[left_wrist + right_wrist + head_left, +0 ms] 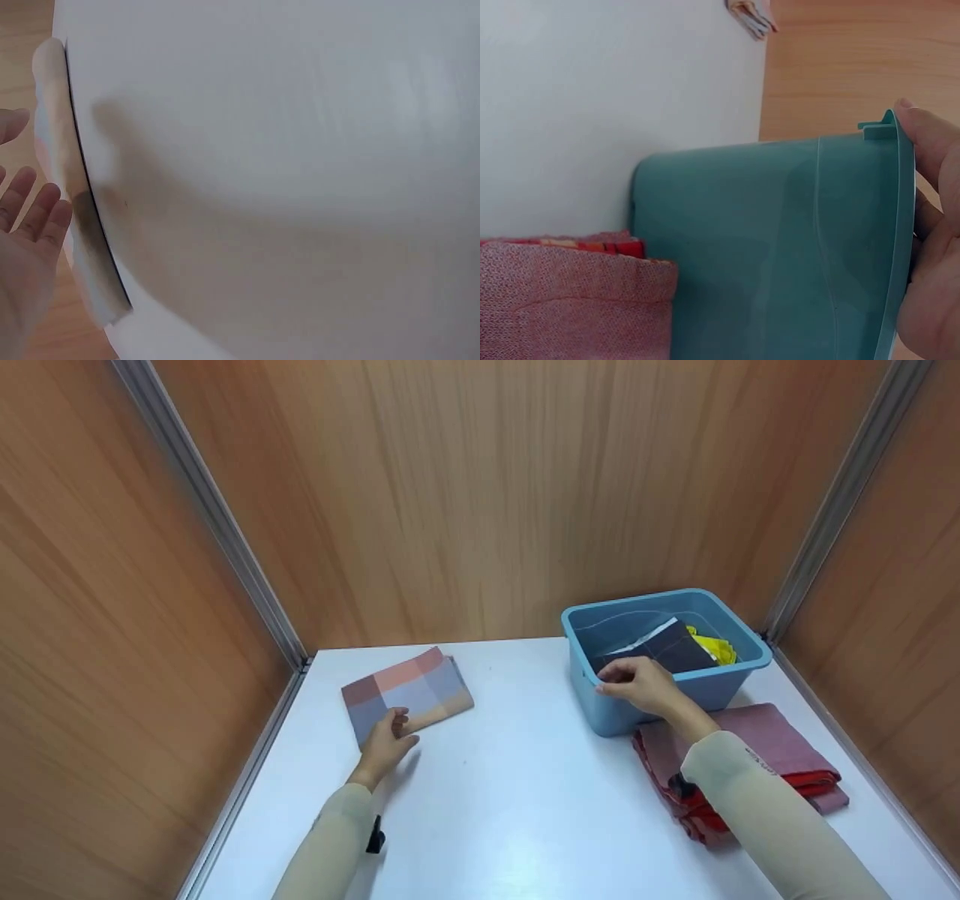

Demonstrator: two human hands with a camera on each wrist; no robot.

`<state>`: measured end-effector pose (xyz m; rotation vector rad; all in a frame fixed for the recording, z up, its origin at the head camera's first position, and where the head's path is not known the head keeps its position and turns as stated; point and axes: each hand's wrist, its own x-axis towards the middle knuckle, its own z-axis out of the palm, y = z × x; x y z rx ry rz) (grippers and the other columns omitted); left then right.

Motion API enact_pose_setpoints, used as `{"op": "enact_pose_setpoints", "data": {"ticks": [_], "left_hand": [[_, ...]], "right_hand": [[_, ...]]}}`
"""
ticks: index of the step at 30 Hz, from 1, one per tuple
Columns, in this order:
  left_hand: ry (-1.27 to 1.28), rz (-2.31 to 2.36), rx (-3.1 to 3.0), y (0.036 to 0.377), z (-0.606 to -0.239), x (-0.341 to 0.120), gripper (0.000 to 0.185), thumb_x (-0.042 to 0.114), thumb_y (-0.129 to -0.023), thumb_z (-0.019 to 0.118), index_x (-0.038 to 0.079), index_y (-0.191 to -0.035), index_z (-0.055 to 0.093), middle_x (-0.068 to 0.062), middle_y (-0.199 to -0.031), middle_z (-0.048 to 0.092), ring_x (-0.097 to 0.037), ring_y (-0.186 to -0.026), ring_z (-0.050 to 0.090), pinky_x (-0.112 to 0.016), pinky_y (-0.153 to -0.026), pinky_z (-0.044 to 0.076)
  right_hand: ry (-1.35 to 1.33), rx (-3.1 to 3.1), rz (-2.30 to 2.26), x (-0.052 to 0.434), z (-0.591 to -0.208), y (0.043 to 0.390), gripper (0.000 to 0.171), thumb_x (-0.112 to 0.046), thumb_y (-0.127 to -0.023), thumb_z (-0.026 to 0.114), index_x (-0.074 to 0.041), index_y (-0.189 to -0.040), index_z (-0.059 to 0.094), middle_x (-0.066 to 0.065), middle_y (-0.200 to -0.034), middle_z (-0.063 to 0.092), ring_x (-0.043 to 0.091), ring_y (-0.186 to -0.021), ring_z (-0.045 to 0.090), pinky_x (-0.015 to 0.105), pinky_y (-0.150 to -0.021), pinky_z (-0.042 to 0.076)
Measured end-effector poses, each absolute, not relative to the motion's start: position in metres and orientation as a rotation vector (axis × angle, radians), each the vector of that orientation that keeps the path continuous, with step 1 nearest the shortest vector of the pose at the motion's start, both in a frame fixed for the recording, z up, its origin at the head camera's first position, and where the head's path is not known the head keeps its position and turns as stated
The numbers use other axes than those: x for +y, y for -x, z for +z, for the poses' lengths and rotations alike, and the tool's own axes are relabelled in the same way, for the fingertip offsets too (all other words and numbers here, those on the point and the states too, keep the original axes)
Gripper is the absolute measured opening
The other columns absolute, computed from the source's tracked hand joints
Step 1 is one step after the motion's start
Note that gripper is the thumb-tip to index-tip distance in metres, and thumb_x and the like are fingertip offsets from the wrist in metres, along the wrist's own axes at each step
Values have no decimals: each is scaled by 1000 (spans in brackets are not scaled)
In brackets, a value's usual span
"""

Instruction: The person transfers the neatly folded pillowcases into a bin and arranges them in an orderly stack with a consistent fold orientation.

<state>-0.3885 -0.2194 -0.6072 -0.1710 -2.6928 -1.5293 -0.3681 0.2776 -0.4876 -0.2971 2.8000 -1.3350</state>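
On the near rim of the blue tub [739, 671] rests the right hand [641, 684], fingers curled over the edge and gripping it, as the right wrist view shows also; the tub stands upright at the right back of the white worktop [510, 780], its long axis going from near-left to far-right; inside it lie a dark folded cloth [667, 649] and a yellow cloth [714, 647]. Just in front of the tub, touching its base, lies a pile of pink and red folded cloths [772, 742], partly under the right forearm. At the left, the left hand [386, 742] lies flat with fingers nearly straight, its fingertips on the near edge of a checked folded cloth [409, 690]; this cloth is a flat rectangle in pink, grey and tan squares, its long axis slanting from near-left to far-right. Wooden walls [480, 495] stand around the worktop.
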Motion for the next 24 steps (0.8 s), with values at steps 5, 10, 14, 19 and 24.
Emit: {"op": "enact_pose_setpoints", "data": {"ticks": [5,10,14,19,24], "left_hand": [[100,-1495,-2718,391,-610,-236,55,-1,-100,70,-6,-152,51,-28,-143,62,-43,-135,61,-56,-119,50],[55,-1413,-2795,393,-613,-252,61,2,-99,71,-7,-155,48,-30,-153,57,-47,-147,53,-59,-125,42],[12,-1300,-2863,395,-614,-261,63,4,-99,71,-6,-157,47,-31,-160,51,-50,-153,45,-61,-128,36],[-32,-1200,-2940,399,-615,-265,68,11,-101,69,-5,-161,42,-32,-163,48,-52,-155,42,-61,-130,33],[-22,-1144,-2974,403,-617,-264,71,10,-98,68,-7,-161,40,-34,-163,46,-54,-154,41,-63,-130,32]], "right_hand": [[284,2793,-1329,278,-486,368,27,-30,-100,81,-12,-119,81,7,-106,73,23,-96,61,29,-81,55],[274,2802,-1327,277,-487,368,24,-29,-100,81,-13,-119,81,6,-105,74,24,-96,62,31,-82,56],[278,2804,-1327,276,-488,370,23,-29,-99,81,-14,-117,81,6,-105,74,24,-96,62,31,-81,56],[264,2812,-1318,276,-488,370,23,-29,-99,82,-14,-116,82,5,-103,74,22,-95,61,29,-79,55],[286,2833,-1314,277,-488,369,24,-31,-99,82,-13,-115,82,5,-102,74,21,-92,62,31,-78,54]]}}
